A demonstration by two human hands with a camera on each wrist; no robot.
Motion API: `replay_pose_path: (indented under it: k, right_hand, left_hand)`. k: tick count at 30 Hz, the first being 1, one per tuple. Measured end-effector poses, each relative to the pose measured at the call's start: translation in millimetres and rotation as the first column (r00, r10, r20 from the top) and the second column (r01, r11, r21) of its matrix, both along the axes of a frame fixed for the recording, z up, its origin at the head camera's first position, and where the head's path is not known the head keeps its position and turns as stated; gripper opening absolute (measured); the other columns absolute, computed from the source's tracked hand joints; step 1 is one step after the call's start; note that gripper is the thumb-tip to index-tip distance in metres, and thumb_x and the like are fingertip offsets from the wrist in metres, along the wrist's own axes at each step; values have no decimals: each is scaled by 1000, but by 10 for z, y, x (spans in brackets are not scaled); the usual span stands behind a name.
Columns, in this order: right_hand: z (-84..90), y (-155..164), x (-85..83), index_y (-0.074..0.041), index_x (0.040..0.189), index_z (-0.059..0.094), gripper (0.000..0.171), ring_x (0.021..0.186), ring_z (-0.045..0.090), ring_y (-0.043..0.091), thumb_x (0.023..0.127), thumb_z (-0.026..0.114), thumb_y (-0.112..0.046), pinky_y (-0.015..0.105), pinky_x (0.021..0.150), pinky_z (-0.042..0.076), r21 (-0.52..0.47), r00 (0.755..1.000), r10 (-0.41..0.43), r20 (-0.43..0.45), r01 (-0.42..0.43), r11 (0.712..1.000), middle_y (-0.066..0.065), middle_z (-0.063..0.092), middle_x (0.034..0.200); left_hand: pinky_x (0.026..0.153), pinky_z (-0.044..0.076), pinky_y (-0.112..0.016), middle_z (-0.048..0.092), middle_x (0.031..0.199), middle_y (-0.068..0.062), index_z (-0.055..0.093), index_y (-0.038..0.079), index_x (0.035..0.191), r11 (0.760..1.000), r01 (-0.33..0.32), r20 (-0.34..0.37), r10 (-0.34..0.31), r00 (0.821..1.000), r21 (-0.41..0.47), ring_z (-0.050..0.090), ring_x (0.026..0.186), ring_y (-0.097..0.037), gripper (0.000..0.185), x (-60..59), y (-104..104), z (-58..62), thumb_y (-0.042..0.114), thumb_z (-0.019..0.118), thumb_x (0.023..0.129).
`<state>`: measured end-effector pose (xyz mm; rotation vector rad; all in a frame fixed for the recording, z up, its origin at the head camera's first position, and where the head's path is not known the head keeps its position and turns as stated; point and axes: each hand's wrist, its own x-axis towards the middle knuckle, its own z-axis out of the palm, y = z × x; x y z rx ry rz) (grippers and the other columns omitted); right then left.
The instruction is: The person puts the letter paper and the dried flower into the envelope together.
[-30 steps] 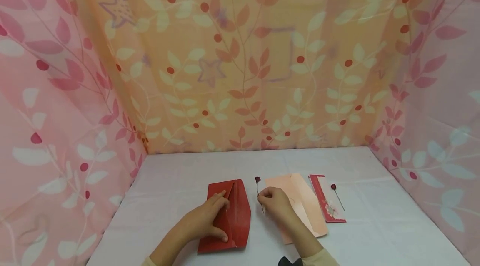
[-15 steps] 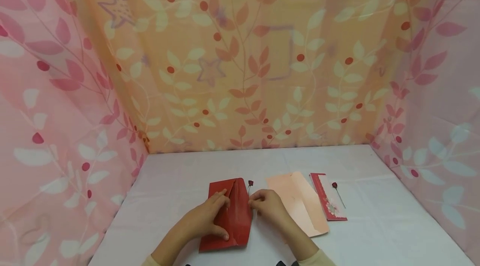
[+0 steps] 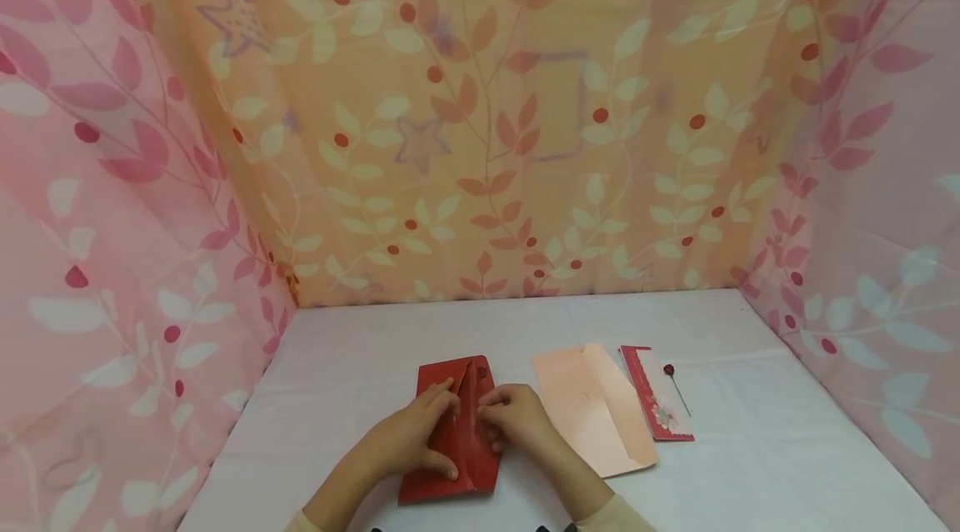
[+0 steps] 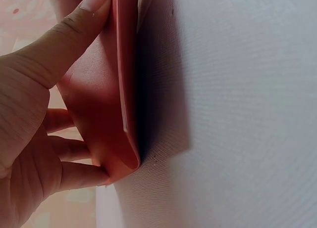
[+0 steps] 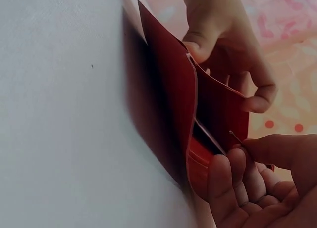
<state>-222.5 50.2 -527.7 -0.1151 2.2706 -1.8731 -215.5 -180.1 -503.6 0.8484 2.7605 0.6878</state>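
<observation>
A red envelope (image 3: 480, 475) has its flap folded out to the right and its mouth parted, as the right wrist view shows. My left hand (image 3: 412, 439) holds the envelope, thumb near the opening and fingers at its far edge (image 4: 106, 173). Between thumb and fingertips my right hand (image 3: 517, 417) pinches the thin stem (image 5: 234, 135) of a small dark red flower. The flower's head (image 3: 482, 372) shows above the envelope's flap. Most of the stem is hidden by the right hand and the envelope.
A peach envelope (image 3: 577, 399) with its flap out lies to the right. Beyond it are a red and white floral card (image 3: 660, 403) and a second dark red flower (image 3: 670, 370). Patterned curtains (image 3: 480, 182) enclose the back and sides of the white table (image 3: 360, 332).
My right hand has carried the flower left, from between the two envelopes to over the red envelope's flap. My left hand has stayed on the red envelope.
</observation>
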Motion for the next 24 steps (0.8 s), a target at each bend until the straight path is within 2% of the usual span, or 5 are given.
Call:
replay_pose_path:
  k: [6,13,24]
  right_hand:
    - [-8,-112,-4,0,98,74,15,48,62,13,85,75,-8,37,47,58,-25,999,-7,46,8,1000,7,66,63]
    - [-23,-194,-7,-1,96,76,12,47,64,14,85,74,-8,37,47,58,-33,998,19,55,-17,999,8,66,61]
    - [-63,-268,0,-2,93,77,11,47,64,15,85,78,-9,37,48,59,-65,996,13,83,-8,998,9,69,63]
  left_hand:
    - [102,53,-53,32,166,-10,49,32,125,1000,-1,4,1,1000,6,39,148,-35,78,-14,3,11,69,85,65]
    - [105,50,-53,33,166,-10,48,34,124,1000,7,-14,-7,1000,3,41,148,-34,78,-31,-21,-1,71,83,65]
    - [105,50,-53,32,166,-13,47,30,123,1000,18,-31,-18,999,13,42,146,-35,78,0,-22,10,70,83,66]
